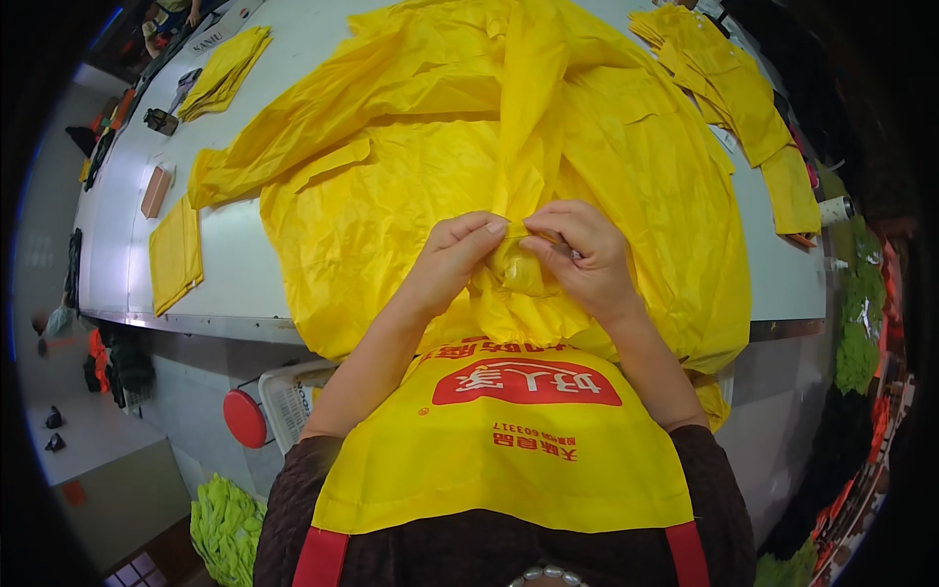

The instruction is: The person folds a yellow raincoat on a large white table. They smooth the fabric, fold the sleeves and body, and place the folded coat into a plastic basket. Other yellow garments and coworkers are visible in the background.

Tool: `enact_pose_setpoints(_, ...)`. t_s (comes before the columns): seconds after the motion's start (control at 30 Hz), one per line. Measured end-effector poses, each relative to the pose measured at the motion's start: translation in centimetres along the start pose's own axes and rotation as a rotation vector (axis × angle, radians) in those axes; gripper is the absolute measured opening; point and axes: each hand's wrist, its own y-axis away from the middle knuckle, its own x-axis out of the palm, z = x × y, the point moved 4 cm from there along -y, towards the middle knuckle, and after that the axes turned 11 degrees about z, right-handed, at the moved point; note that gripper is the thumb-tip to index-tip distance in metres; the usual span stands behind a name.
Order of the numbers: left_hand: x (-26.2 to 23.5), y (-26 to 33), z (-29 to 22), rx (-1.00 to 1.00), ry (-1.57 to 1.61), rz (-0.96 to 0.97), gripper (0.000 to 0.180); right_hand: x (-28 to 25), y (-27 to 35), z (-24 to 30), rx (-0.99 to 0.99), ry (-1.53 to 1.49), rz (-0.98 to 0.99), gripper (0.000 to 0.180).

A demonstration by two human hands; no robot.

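A large yellow raincoat-like garment (pixel 391 171), thin and wrinkled, spreads over the white table and hangs past its near edge. Flaps like pocket covers show on both sides of it. Near its middle, my left hand (pixel 452 256) pinches a small fold between thumb and forefinger. Just to the right, my right hand (pixel 589 256) pinches the same strip of yellow cloth. The two sets of fingertips are close together, with a short narrow edge between them. A shiny bunched part hangs beneath. I wear a yellow apron (pixel 509 470) with red print and red straps.
Folded yellow pieces (pixel 227 70) lie at the far left, another folded piece (pixel 176 256) nearer, beside a brown block (pixel 155 193). More yellow pieces (pixel 719 78) lie along the right, near a white cone (pixel 835 209). Below the left edge are a red stool (pixel 245 419) and a white basket (pixel 279 406).
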Motion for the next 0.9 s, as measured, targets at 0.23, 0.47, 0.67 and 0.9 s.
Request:
enact_pose_setpoints(0.23,-0.4,0.4,-0.1,-0.089,-0.122,-0.009,0.023,0.1,0.6,-2.0,0.33,-0.28,-0.026,0.007)
enact_pose_setpoints(0.47,-0.9,-0.5,-0.1,0.002,0.165,0.023,0.024,-0.2,1.5,-6.3,0.372,-0.371,0.237,0.023)
enact_pose_setpoints(0.67,-0.8,0.9,-0.5,-0.023,-0.045,0.077,0.042,-0.2,2.0,-6.4,0.335,-0.355,0.05,0.022)
enact_pose_setpoints(0.9,-0.8,3.1,-0.7,0.008,-0.723,0.051,0.066,0.2,0.2,-4.1,0.298,-0.289,-0.129,0.018)
